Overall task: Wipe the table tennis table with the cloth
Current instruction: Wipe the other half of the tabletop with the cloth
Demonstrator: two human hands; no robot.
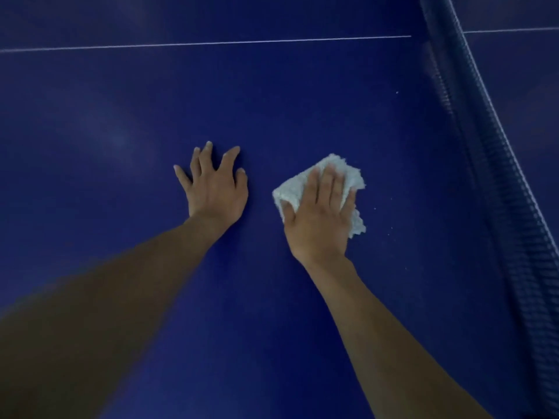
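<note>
The four fingers (328, 182) of the right hand (320, 219) lie straight and close together, flat on top of one white cloth (355, 178). They press it down rather than curl round it. The thumb reaches out to the left and rests near the cloth's left corner. The cloth is fluffy and bunched, and it lies on the counter (272, 101) under this palm, with its edges showing past the fingertips, to the left of the thumb and along the right side of the hand.

The fingers (228, 161) of the left hand (216, 189) are spread wide and slightly arched, with their tips on the bare counter. They hold nothing. This hand sits just beside the cloth, to its left, and does not touch it. Both bare forearms run back toward the bottom edge of the view; the left one is blurred.

The counter is the dark blue top of a table tennis table. One thin white line (211, 43) crosses it beyond the hands. To the right of the cloth lie a few tiny white specks (392, 228), perhaps three, though they are too small to count surely. Further right, one dark net (496, 164) with a pale top edge runs diagonally down the view. Past it lies more blue surface with a second white line (508, 30).
</note>
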